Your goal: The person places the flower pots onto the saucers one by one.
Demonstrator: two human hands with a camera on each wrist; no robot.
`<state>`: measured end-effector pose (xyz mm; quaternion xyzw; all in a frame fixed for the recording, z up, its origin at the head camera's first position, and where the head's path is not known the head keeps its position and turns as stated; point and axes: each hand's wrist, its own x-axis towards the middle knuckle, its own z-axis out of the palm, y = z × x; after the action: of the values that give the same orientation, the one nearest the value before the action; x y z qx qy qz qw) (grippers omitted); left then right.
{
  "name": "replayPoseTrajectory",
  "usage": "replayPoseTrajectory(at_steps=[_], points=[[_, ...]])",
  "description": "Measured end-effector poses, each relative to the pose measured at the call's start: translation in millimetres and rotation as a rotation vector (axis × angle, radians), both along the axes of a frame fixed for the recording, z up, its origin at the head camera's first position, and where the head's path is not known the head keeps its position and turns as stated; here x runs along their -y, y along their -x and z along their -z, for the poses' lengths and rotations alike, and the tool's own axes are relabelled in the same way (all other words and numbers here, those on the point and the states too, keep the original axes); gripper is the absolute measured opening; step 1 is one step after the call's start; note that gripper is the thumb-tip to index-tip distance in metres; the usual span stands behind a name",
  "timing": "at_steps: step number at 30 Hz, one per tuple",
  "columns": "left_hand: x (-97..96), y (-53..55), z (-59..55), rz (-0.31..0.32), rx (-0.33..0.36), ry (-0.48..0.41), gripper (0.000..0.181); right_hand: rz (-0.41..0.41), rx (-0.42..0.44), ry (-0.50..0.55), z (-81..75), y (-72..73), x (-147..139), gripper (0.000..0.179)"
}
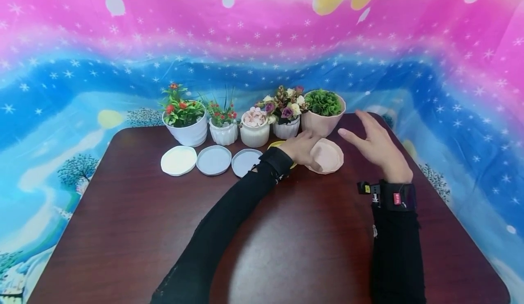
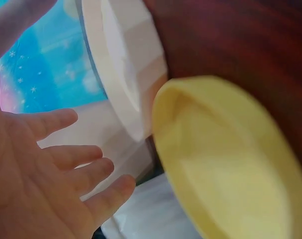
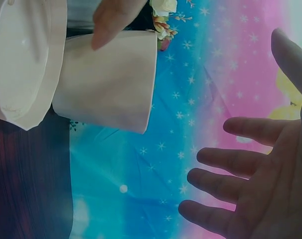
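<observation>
A pale pink pot [image 1: 321,124] holding a leafy green plant [image 1: 324,102] stands at the right end of a row of potted plants. In front of it lies a pale pink saucer [image 1: 329,156], partly behind my left hand [image 1: 302,149]. That hand reaches across the yellow saucer [image 2: 230,159] with fingers extended, holding nothing; whether its fingertips touch the pink pot [image 3: 108,82] cannot be told. To the right of the pot, my right hand [image 1: 378,151] is raised, thumb and fingers spread and apart from everything.
Left of the pink pot stand several white or cream pots, including a red-flowered one [image 1: 188,129] and a pink-flowered one [image 1: 254,133]. Before them lie a white saucer [image 1: 178,160] and two grey saucers, one [image 1: 214,160] beside it. A printed cloth [image 1: 245,26] hangs behind the brown table [image 1: 123,231].
</observation>
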<state>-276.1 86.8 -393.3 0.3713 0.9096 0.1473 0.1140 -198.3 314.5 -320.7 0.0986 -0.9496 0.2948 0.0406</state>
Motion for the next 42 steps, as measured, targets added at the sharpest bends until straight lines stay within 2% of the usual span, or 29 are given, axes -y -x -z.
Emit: replayPoseTrajectory(at_steps=[5, 8, 13, 18, 25, 29, 35, 42], points=[[-1.4, -2.6, 16.4, -0.011, 0.031, 0.048, 0.109, -0.023, 0.017, 0.005, 2.4, 0.4, 5.4, 0.09], [-2.4, -2.9, 25.3, -0.014, 0.027, 0.07, 0.11, -0.027, 0.021, 0.005, 4.1, -0.4, 6.4, 0.088], [-4.4, -0.6, 31.1, -0.042, 0.017, 0.048, 0.118, -0.024, 0.023, 0.007, 5.6, -1.7, 5.3, 0.088], [-4.4, 1.7, 28.0, -0.067, 0.002, 0.044, 0.124, -0.025, 0.033, 0.008, 5.1, -1.2, 8.4, 0.089], [-6.4, 0.2, 25.1, -0.104, -0.019, 0.067, 0.117, -0.023, 0.048, 0.005, 3.3, -0.9, 10.9, 0.091], [-9.2, 1.5, 23.9, -0.12, -0.005, 0.086, 0.123, -0.027, 0.042, -0.003, 2.1, 0.8, 10.7, 0.09], [-13.7, 4.6, 22.6, -0.108, -0.003, 0.096, 0.13, -0.023, 0.049, -0.022, -0.3, 0.9, 7.8, 0.091], [-15.7, 7.6, 20.7, -0.061, -0.021, 0.068, 0.131, -0.018, 0.062, -0.032, -2.7, 0.4, 5.4, 0.093]])
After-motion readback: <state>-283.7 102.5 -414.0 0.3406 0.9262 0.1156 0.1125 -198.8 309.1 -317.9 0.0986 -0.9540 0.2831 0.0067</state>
